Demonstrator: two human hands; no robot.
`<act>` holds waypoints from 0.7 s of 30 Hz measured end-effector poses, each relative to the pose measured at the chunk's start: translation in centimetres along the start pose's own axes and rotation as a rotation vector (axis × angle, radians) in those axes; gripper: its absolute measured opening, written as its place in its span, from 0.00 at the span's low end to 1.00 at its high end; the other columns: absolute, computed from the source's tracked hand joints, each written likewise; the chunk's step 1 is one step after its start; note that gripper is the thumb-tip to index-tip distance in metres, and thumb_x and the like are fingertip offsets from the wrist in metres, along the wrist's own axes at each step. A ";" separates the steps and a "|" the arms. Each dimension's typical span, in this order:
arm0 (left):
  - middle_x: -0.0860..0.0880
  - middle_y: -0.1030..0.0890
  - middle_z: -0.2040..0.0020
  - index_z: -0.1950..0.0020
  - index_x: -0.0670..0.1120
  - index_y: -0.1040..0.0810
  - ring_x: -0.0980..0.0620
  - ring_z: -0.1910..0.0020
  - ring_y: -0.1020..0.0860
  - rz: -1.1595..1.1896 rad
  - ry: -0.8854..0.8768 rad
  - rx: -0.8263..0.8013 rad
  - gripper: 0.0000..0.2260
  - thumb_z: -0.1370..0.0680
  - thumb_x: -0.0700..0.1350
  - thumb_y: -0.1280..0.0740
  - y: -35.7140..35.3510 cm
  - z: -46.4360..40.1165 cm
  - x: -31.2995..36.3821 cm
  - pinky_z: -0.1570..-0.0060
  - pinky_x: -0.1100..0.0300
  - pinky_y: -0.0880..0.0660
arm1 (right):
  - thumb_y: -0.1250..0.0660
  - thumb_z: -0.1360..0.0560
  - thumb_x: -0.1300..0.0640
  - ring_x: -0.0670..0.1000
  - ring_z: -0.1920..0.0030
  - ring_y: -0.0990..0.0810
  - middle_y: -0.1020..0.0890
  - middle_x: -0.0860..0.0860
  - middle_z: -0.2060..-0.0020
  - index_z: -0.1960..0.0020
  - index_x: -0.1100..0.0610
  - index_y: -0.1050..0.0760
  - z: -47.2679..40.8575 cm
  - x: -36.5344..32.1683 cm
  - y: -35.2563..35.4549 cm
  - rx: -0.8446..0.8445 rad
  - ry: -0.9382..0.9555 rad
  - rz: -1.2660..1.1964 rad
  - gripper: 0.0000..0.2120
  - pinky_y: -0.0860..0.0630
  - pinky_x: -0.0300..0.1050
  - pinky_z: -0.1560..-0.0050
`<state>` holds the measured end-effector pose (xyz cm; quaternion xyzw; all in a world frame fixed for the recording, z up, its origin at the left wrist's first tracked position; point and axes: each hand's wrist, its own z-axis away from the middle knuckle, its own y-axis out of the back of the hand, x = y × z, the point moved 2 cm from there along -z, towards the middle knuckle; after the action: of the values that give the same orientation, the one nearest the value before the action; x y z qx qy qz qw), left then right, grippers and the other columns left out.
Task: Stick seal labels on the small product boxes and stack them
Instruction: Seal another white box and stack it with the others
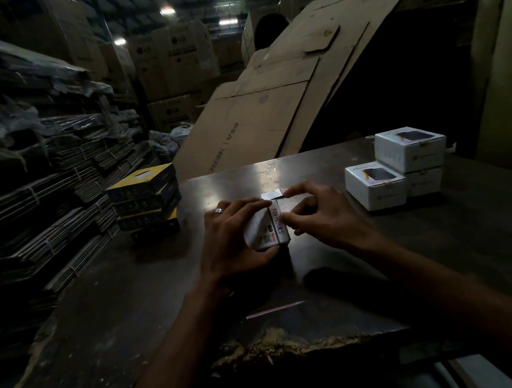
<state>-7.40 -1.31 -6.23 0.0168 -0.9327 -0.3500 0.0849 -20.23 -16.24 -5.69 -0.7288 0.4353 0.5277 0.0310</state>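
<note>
One small white box [267, 228] is sitting tilted near the middle of the dark surface [133, 297], gripped by the left hand [234, 239], fingers curling over its far edge and thumb at its near corner. Right hand [321, 213] is pinching at the box's upper edge with thumb and forefinger; a small label sheet [272, 194] is lying just beyond. Three white boxes [401, 168] are standing stacked to the right, well apart. Yellow-and-black boxes [146, 197] are piling at the left edge. Flattened cardboard [257, 116] is leaning behind; bundled stacks [31, 182] are filling the dim warehouse's left side.
</note>
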 end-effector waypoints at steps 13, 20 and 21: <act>0.53 0.20 0.39 0.38 0.50 0.18 0.54 0.42 0.22 0.047 0.026 0.071 0.28 0.35 0.58 0.23 0.4 0.1 0.0 0.43 0.46 0.24 | 0.22 0.29 0.53 0.52 0.59 0.13 0.14 0.57 0.59 0.43 0.57 0.22 -0.4 0.5 0.1 -0.015 -0.167 -0.283 0.18 0.16 0.44 0.59; 0.52 0.19 0.40 0.39 0.47 0.18 0.57 0.41 0.22 0.173 0.051 0.143 0.27 0.37 0.52 0.19 1.3 -0.1 0.6 0.41 0.59 0.26 | 0.31 0.22 0.56 0.55 0.52 0.14 0.14 0.59 0.54 0.46 0.64 0.18 0.0 -0.4 0.2 -0.084 -0.205 -0.529 0.12 0.17 0.41 0.56; 0.52 0.19 0.41 0.39 0.46 0.18 0.58 0.41 0.22 0.180 0.045 0.142 0.27 0.36 0.52 0.20 1.4 -0.1 0.7 0.41 0.59 0.26 | 0.30 0.22 0.54 0.55 0.51 0.14 0.14 0.59 0.53 0.46 0.64 0.18 0.0 -0.4 0.1 -0.096 -0.201 -0.533 0.13 0.17 0.43 0.54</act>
<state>-8.02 -0.41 -5.16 -0.0530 -0.9508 -0.2735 0.1355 -20.38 -16.06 -5.32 -0.7623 0.1979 0.5903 0.1770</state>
